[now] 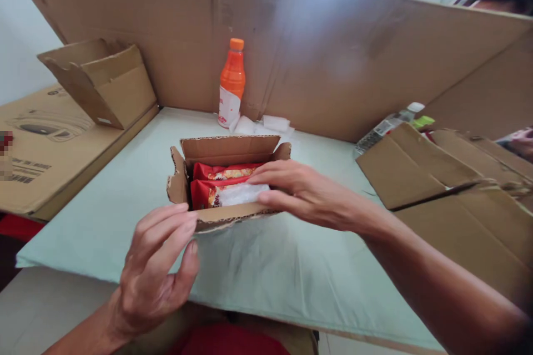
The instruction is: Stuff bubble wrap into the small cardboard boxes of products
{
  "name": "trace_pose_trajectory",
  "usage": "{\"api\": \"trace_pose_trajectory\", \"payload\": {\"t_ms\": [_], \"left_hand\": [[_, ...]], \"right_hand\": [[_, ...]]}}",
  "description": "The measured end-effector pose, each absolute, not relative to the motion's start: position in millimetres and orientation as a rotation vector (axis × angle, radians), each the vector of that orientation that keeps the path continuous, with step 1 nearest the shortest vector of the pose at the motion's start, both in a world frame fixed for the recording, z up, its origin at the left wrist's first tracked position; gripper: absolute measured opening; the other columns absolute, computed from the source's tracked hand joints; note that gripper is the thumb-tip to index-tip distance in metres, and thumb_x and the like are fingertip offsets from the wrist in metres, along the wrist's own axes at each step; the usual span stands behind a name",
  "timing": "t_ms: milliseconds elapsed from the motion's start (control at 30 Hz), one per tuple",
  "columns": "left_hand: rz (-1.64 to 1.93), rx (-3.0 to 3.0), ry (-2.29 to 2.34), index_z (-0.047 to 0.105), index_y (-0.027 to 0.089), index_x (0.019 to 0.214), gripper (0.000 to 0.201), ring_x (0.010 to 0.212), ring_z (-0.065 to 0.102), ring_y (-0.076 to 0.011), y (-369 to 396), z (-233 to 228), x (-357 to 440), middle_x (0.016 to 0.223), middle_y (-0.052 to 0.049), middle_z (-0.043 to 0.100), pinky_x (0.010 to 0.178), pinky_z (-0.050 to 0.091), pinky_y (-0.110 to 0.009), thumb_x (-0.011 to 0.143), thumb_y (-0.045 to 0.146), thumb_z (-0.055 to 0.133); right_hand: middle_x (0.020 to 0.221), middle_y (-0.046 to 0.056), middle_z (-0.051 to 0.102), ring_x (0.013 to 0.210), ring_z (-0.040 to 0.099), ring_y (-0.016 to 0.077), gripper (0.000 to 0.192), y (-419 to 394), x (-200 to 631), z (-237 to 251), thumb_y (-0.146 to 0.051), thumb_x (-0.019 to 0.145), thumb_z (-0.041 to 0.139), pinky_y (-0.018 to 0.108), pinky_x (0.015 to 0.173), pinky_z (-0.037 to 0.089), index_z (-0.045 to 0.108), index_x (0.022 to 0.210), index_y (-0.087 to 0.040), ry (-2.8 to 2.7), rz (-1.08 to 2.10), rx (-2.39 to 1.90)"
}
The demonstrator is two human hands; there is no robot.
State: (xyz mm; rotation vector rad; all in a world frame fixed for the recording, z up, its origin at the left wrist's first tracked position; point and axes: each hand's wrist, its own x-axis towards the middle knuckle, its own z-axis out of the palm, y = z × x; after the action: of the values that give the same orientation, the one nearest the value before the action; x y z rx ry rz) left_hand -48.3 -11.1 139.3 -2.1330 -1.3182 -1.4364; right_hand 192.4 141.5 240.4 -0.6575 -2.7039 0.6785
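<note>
An open cardboard box [231,214] stands on the table in front of me with its flaps up. Inside lie two red snack packets [201,193] side by side. A piece of whitish translucent bubble wrap [241,194] rests over the nearer packet. My right hand [293,188] reaches in over the box's right side, its thumb and fingers gripping the wrap's right end. My left hand [160,263] is at the box's near left corner, fingers apart and holding nothing; whether its fingertips touch the cardboard I cannot tell.
Behind the box stand an orange bottle [233,83] and folded white wrap pieces [275,123]. At left, an empty carton [120,86] sits on a large flat box [50,138]. Cartons [420,166] and a clear bottle [387,125] are at right. A tall cardboard wall [333,55] closes the back.
</note>
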Motion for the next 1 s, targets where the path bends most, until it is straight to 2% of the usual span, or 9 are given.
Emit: {"api": "trace_pose_trajectory", "payload": {"t_ms": [67, 167, 367, 500, 600, 700, 833, 900, 1000], "left_hand": [[-1.476, -2.04, -1.345, 0.042, 0.025, 0.153, 0.09, 0.12, 0.06, -0.0256, -21.5, 131.1, -55.7, 0.12, -0.009, 0.061, 0.104, 0.051, -0.044, 0.073, -0.004, 0.07], [-1.608, -1.893, -1.681, 0.041, 0.031, 0.153, 0.085, 0.12, 0.06, -0.0251, -30.4, 106.7, -66.3, 0.128, -0.008, 0.059, 0.106, 0.05, -0.044, 0.078, 0.006, 0.072], [-1.953, -1.753, -2.472, 0.043, 0.026, 0.143, 0.064, 0.112, 0.066, -0.0273, -16.1, 69.8, -65.2, 0.136, -0.012, 0.057, 0.096, 0.057, -0.046, 0.085, 0.039, 0.068], [-2.147, -1.693, -2.659, 0.053, 0.021, 0.12, 0.053, 0.104, 0.069, -0.0268, 2.8, 76.9, -54.5, 0.124, -0.01, 0.061, 0.089, 0.059, -0.042, 0.076, 0.045, 0.072], [-2.244, -1.691, -2.655, 0.052, 0.022, 0.121, 0.055, 0.105, 0.068, -0.0263, 25.6, 82.6, -36.4, 0.124, -0.01, 0.06, 0.091, 0.058, -0.042, 0.074, 0.041, 0.072], [-2.383, -1.952, -2.462, 0.05, 0.021, 0.128, 0.062, 0.122, 0.06, -0.0288, 56.1, 80.9, -6.0, 0.133, -0.012, 0.058, 0.102, 0.053, -0.045, 0.073, 0.035, 0.072], [-2.439, -2.49, -2.222, 0.045, 0.022, 0.14, 0.069, 0.133, 0.052, -0.0282, 89.7, 70.3, 33.9, 0.142, -0.013, 0.054, 0.112, 0.045, -0.046, 0.077, 0.034, 0.071], [-2.325, -2.517, -2.328, 0.048, 0.022, 0.138, 0.068, 0.124, 0.057, -0.0273, 98.9, 62.2, 45.2, 0.135, -0.013, 0.057, 0.106, 0.048, -0.046, 0.077, 0.04, 0.072], [-2.163, -2.353, -2.607, 0.053, 0.02, 0.131, 0.068, 0.092, 0.064, -0.0207, 104.0, 50.7, 53.1, 0.108, -0.007, 0.061, 0.082, 0.057, -0.039, 0.074, 0.049, 0.075]], "right_hand": [[0.115, 0.004, 0.075, 0.107, 0.068, 0.0215, 0.03, 132.1, 231.4, 240.7, -0.046, 0.098, 0.058, 0.035, 0.096, 0.051, 0.074, 0.112, -0.025, -2.386, 0.523, -0.932], [0.102, 0.004, 0.078, 0.097, 0.071, 0.022, 0.027, 121.6, 283.3, 212.5, -0.047, 0.093, 0.062, 0.037, 0.09, 0.054, 0.075, 0.101, -0.025, -1.947, 0.432, -1.321], [0.116, 0.011, 0.072, 0.089, 0.069, 0.0226, 0.047, 110.3, 271.1, 121.3, -0.044, 0.087, 0.064, 0.037, 0.074, 0.058, 0.061, 0.128, -0.022, -1.977, 0.806, -1.321], [0.114, 0.011, 0.069, 0.083, 0.067, 0.0219, 0.042, 122.0, 235.5, 104.8, -0.048, 0.086, 0.062, 0.032, 0.061, 0.055, 0.06, 0.118, -0.021, -2.017, 0.934, -1.247], [0.114, 0.011, 0.069, 0.081, 0.066, 0.0214, 0.043, 133.4, 240.6, 106.0, -0.048, 0.085, 0.06, 0.032, 0.061, 0.054, 0.059, 0.118, -0.02, -1.96, 0.921, -1.243], [0.116, 0.011, 0.07, 0.079, 0.068, 0.0212, 0.041, 124.3, 275.0, 105.2, -0.047, 0.086, 0.059, 0.032, 0.061, 0.054, 0.058, 0.117, -0.02, -1.827, 0.819, -1.367], [0.094, 0.008, 0.073, 0.072, 0.068, 0.0209, 0.032, 60.9, 333.8, 96.0, -0.048, 0.087, 0.062, 0.032, 0.061, 0.055, 0.061, 0.103, -0.021, -1.659, 0.534, -1.602], [0.087, 0.006, 0.073, 0.073, 0.068, 0.0213, 0.028, 22.6, 354.1, 89.0, -0.048, 0.089, 0.063, 0.033, 0.066, 0.057, 0.064, 0.101, -0.022, -1.621, 0.461, -1.652], [0.096, 0.008, 0.075, 0.082, 0.07, 0.0219, 0.034, -9.1, 370.5, 78.4, -0.047, 0.09, 0.064, 0.034, 0.076, 0.059, 0.064, 0.113, -0.022, -1.554, 0.482, -1.693]]}}
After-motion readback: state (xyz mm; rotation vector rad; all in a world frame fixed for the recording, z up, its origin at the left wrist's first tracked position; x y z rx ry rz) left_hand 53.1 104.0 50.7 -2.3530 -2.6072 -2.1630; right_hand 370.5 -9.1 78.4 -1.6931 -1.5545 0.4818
